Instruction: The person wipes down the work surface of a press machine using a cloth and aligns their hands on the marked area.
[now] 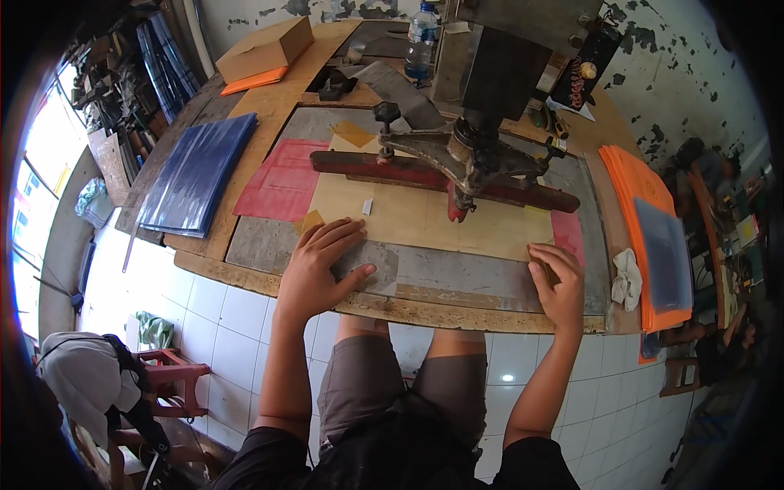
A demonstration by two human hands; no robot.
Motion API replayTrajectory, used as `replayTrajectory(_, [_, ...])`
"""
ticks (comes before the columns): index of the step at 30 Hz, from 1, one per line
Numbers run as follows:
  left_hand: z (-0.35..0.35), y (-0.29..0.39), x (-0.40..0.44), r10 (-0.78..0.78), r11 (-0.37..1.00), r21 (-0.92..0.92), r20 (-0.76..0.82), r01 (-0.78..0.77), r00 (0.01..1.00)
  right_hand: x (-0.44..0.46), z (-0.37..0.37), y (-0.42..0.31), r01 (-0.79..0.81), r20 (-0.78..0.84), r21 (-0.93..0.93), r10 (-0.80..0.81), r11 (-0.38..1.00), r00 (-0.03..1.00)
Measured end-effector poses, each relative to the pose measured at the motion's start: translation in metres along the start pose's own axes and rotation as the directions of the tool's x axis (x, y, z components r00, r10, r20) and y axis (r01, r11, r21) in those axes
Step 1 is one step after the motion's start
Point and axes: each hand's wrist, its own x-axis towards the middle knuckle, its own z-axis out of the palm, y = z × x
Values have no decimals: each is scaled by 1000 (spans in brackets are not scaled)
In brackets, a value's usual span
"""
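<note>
My left hand lies flat on the press bed, fingers stretched over the near left corner of a cream sheet, thumb spread. At the sheet's near right corner, the fingertips of my right hand touch the edge, its fingers loosely bent and thumb apart. Red sheeting shows beyond the cream sheet on both sides. A small white piece sits on the cream sheet near my left fingers. Above it stands a press head with a long red bar, which hides part of the sheet.
Blue-tinted clear plastic covers are stacked at left, orange folders at right beside a white rag. A cardboard box and water bottle stand behind. The wooden table edge runs before my legs. Other people sit at right.
</note>
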Motion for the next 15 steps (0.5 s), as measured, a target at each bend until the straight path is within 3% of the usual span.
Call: replayTrajectory(15, [0, 1, 0, -1, 1000, -6, -3, 1, 1000, 0, 0, 0, -15, 4, 16, 15, 1000, 1000])
